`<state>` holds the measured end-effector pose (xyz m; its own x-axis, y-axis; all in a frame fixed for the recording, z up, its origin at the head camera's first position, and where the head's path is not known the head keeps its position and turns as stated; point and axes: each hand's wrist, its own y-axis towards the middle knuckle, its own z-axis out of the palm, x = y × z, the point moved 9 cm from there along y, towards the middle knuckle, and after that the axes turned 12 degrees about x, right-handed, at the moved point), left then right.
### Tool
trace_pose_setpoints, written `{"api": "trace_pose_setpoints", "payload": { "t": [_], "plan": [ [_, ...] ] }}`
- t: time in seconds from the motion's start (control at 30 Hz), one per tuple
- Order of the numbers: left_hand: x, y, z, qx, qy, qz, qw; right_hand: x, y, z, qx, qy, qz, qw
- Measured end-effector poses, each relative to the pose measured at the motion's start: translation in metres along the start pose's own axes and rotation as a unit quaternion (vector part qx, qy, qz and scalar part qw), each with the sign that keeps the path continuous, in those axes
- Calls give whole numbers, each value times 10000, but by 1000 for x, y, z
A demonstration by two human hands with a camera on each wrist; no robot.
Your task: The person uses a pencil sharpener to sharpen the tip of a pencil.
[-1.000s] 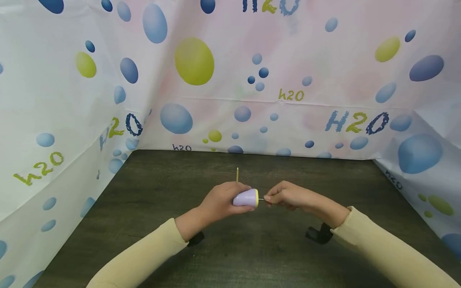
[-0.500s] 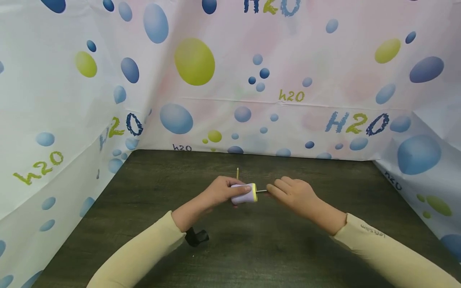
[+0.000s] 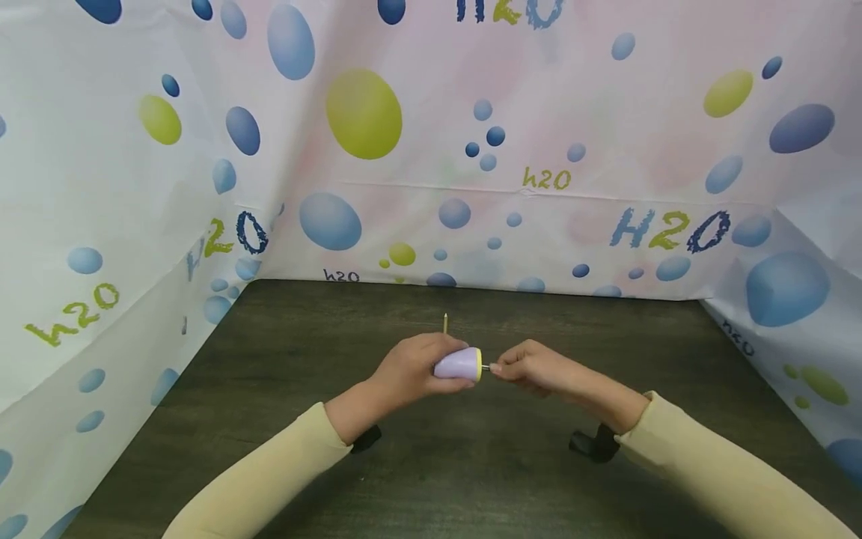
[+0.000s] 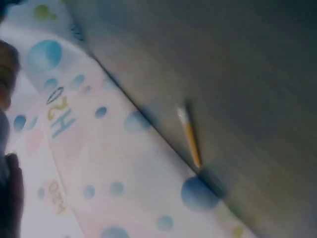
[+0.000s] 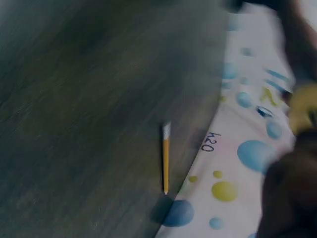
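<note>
A lilac, tapered, cup-like object [image 3: 458,364] with a yellow rim lies on its side above the middle of the table; its exact kind is unclear. My left hand [image 3: 412,368] grips it, thumb below and fingers over the top. A short metal rod [image 3: 486,367] stands out of the yellow-rimmed end. The thumb and fingers of my right hand [image 3: 532,364] pinch its outer end, which they hide. In the right wrist view the yellow rim [image 5: 303,106] is blurred at the right edge. Dark, blurred fingers [image 4: 15,193] show at the left wrist view's edge.
A yellow pencil [image 5: 166,153] with a whitish end lies beyond my hands on the dark wooden table [image 3: 471,479], near its back edge. A white sheet [image 3: 431,165] printed with blue and green drops rises at the back and both sides.
My right hand rolled over to knuckles-up with more rod showing, then rolled back and came closer to the rim. The left hand shifted its grip and tilted the lilac object slightly.
</note>
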<state>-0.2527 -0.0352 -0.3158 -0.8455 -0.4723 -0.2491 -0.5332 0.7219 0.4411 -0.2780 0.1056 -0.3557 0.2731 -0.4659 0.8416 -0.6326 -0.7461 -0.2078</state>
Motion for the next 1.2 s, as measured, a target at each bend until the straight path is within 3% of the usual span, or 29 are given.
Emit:
{"api": "trace_pose_setpoints", "payload": {
  "t": [0.07, 0.13, 0.23, 0.3, 0.33, 0.37, 0.4, 0.43, 0.47, 0.53, 0.57, 0.6, 0.63, 0.67, 0.7, 0.73, 0.77, 0.8, 0.83, 0.87, 0.9, 0.97, 1.0, 1.03, 1.07, 1.1, 1.13, 1.2],
  "plan": [
    [-7, -4, -2, -234, 568, 426, 9972, -10, 1, 4, 477, 835, 645, 9933],
    [-4, -4, -2, -239, 451, 304, 9982, -9, 4, 2, 548, 628, 644, 9944],
    [11, -4, -2, -10, -167, -440, 9989, 3, 5, -6, -31, -560, 197, 9982],
    [24, -3, 1, 221, -862, -1090, 9900, 13, 2, -11, -639, -1504, -148, 9865],
    [32, -4, 3, 334, -1238, -1438, 9813, 20, -1, -11, -933, -2046, -434, 9734],
    [40, -5, 6, 469, -1623, -1811, 9689, 27, -5, -10, -1213, -2642, -789, 9536],
    [47, -6, 10, 601, -2007, -2171, 9534, 35, -10, -8, -1507, -3239, -1192, 9264],
    [54, -8, 14, 719, -2407, -2494, 9353, 43, -15, -5, -1831, -3830, -1627, 8907],
    [59, -10, 19, 825, -2779, -2774, 9160, 50, -22, -2, -2187, -4396, -2076, 8461],
    [64, -14, 27, 1050, -3404, -3154, 8796, 60, -34, 8, -2847, -5302, -2831, 7468],
    [63, -15, 31, 1159, -3699, -3245, 8628, 63, -39, 13, -3072, -5570, -3116, 7059],
    [61, -15, 34, 1264, -3945, -3289, 8487, 64, -42, 16, -3238, -5730, -3331, 6752],
    [59, -15, 37, 1347, -4126, -3284, 8389, 65, -45, 18, -3374, -5835, -3472, 6520],
    [56, -14, 39, 1405, -4231, -3270, 8333, 65, -47, 19, -3463, -5864, -3570, 6393],
    [52, -12, 39, 1419, -4234, -3225, 8346, 65, -49, 20, -3520, -5858, -3605, 6348],
    [49, -10, 38, 1379, -4186, -3167, 8399, 66, -50, 19, -3551, -5792, -3595, 6397],
    [46, -8, 35, 1320, -4040, -3074, 8514, 66, -51, 17, -3565, -5668, -3543, 6528],
    [44, -5, 32, 1235, -3823, -2973, 8661, 65, -51, 14, -3544, -5499, -3439, 6736],
    [41, -3, 28, 1133, -3521, -2822, 8852, 64, -49, 10, -3461, -5260, -3281, 7042],
    [37, 0, 23, 1017, -3184, -2620, 9053, 62, -47, 6, -3293, -4923, -3092, 7440],
    [32, 3, 18, 908, -2722, -2299, 9300, 59, -43, 1, -3006, -4496, -2850, 7914],
    [16, 8, 10, 720, -1574, -1385, 9751, 43, -29, -6, -1948, -3091, -2153, 9056],
    [6, 9, 6, 574, -930, -852, 9903, 31, -21, -7, -1312, -2109, -1670, 9542],
    [-4, 9, 4, 386, -245, -305, 9985, 17, -16, -5, -727, -1066, -1111, 9854],
    [-14, 7, 2, 177, 356, 193, 9990, 3, -12, -2, -227, -95, -540, 9982],
    [-22, 4, 1, -18, 838, 583, 9948, -9, -11, 2, 170, 678, 17, 9975],
    [-26, 2, 2, -136, 1126, 840, 9900, -18, -11, 7, 462, 1203, 466, 9906],
    [-24, 0, 6, -53, 1058, 851, 9907, -24, -10, 9, 677, 1387, 771, 9850]
  ]
}}
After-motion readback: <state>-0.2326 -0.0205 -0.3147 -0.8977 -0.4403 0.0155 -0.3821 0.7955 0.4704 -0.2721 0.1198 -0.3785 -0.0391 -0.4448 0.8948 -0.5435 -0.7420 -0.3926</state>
